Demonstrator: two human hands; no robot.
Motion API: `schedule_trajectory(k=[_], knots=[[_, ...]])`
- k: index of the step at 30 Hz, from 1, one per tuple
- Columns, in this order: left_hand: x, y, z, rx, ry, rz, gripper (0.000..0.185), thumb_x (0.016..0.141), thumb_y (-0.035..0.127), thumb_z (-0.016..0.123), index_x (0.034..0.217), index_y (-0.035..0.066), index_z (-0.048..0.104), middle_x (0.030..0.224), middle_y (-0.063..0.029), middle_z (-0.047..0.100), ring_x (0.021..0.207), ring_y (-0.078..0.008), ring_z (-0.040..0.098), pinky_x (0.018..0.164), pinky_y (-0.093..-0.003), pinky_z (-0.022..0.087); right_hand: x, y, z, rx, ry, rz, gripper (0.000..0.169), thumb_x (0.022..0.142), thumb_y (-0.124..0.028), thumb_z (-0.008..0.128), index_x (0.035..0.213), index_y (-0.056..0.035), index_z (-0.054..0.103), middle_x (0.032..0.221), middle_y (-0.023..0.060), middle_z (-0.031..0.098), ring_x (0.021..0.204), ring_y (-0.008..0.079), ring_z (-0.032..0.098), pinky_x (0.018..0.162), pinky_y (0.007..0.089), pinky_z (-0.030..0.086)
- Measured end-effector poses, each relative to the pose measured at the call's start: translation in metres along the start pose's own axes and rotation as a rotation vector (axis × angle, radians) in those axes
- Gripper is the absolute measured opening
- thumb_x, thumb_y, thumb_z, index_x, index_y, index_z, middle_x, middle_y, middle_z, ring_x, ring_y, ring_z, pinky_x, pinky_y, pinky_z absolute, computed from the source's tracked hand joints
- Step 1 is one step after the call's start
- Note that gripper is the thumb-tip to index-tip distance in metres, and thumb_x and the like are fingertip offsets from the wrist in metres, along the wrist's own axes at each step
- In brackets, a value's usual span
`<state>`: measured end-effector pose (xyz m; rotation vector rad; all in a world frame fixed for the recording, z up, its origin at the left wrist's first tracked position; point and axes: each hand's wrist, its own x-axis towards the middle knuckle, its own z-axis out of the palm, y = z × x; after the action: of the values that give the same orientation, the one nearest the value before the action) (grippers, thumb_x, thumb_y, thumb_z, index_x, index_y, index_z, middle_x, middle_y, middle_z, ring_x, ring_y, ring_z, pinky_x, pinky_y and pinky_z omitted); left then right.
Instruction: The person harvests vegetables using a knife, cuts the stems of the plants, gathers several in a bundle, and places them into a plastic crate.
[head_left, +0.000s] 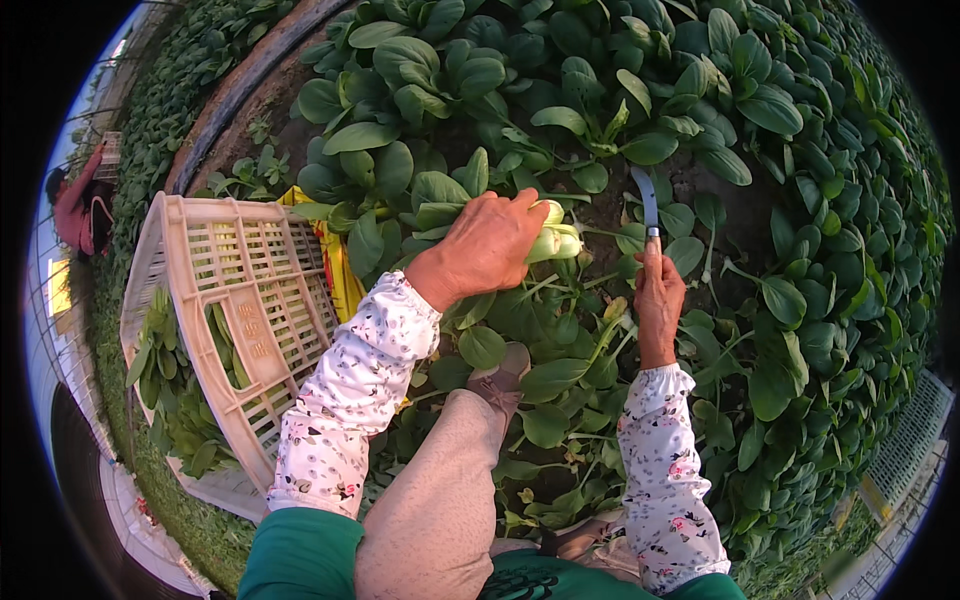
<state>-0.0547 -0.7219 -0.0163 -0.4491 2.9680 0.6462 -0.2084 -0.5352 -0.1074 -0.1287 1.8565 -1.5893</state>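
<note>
My left hand (484, 244) is closed around the pale stalks of a bunch of leafy greens (556, 238), like bok choy, whose cut ends point right and whose leaves spread left. To its right, my right hand (658, 292) grips a small curved knife (646, 195) by the handle, its blade pointing away from me. The blade is apart from the bunch. Loose leaves (555, 379) lie on the ground below my hands. Left of my left arm stands a tilted plastic crate (251, 330) with harvested greens (176, 382) in it.
Standing leafy plants (832, 225) grow densely ahead and to the right. A yellow and red bag (341, 270) lies beside the crate. A black hose (225, 112) runs along the soil at upper left. Another person (79, 210) is at the far left. My shoe (501, 379) is among the leaves.
</note>
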Motion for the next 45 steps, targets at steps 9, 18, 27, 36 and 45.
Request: schedule_trajectory(k=[9, 18, 27, 36, 45], knots=[[-0.089, -0.025, 0.003, 0.185, -0.101, -0.349, 0.025, 0.055, -0.002, 0.061, 0.079, -0.005, 0.055, 0.101, -0.0237, 0.055, 0.071, -0.0401, 0.057, 0.066, -0.0453, 0.045, -0.072, 0.006, 0.085, -0.386, -0.43, -0.045, 0.036, 0.086, -0.033, 0.063, 0.074, 0.0, 0.054, 0.057, -0.0012, 0.039, 0.052, 0.009, 0.033, 0.046, 0.0276, 0.029], [-0.096, -0.094, -0.019, 0.259, -0.3, -0.866, 0.027, 0.053, 0.007, 0.072, 0.076, -0.005, 0.064, 0.138, -0.0248, 0.034, 0.094, -0.0379, 0.06, 0.081, -0.0414, 0.049, -0.049, 0.011, 0.179, -0.822, -0.567, -0.205, 0.038, 0.085, -0.037, 0.058, 0.088, 0.001, 0.059, 0.07, 0.0187, 0.061, 0.068, 0.0362, 0.059, 0.063, 0.0412, 0.045], [-0.099, -0.102, -0.02, 0.248, -0.407, -0.89, 0.042, 0.051, 0.018, 0.08, 0.085, -0.003, 0.067, 0.11, -0.0197, 0.059, 0.094, -0.0343, 0.061, 0.081, -0.0402, 0.05, -0.029, 0.037, 0.214, -0.643, -0.567, -0.027, 0.04, 0.085, -0.038, 0.058, 0.098, -0.0012, 0.063, 0.078, 0.0195, 0.064, 0.074, 0.0364, 0.06, 0.07, 0.039, 0.046], [-0.104, -0.108, -0.017, 0.28, -0.393, -0.886, 0.044, 0.05, 0.017, 0.08, 0.087, -0.003, 0.066, 0.102, -0.0183, 0.063, 0.092, -0.0324, 0.062, 0.079, -0.0389, 0.051, -0.013, 0.082, 0.219, -0.303, -0.766, 0.294, 0.032, 0.086, -0.031, 0.055, 0.083, 0.0006, 0.061, 0.069, 0.0068, 0.055, 0.063, 0.0223, 0.049, 0.058, 0.0331, 0.039], [-0.096, -0.104, -0.025, 0.212, -0.363, -0.814, 0.039, 0.052, 0.012, 0.075, 0.087, -0.002, 0.063, 0.091, -0.0203, 0.064, 0.086, -0.0344, 0.063, 0.076, -0.0407, 0.05, -0.027, 0.068, 0.19, -0.986, -1.088, 0.043, 0.059, 0.08, -0.045, 0.061, 0.115, 0.0024, 0.057, 0.098, 0.0224, 0.064, 0.09, 0.0382, 0.061, 0.081, 0.0396, 0.046]])
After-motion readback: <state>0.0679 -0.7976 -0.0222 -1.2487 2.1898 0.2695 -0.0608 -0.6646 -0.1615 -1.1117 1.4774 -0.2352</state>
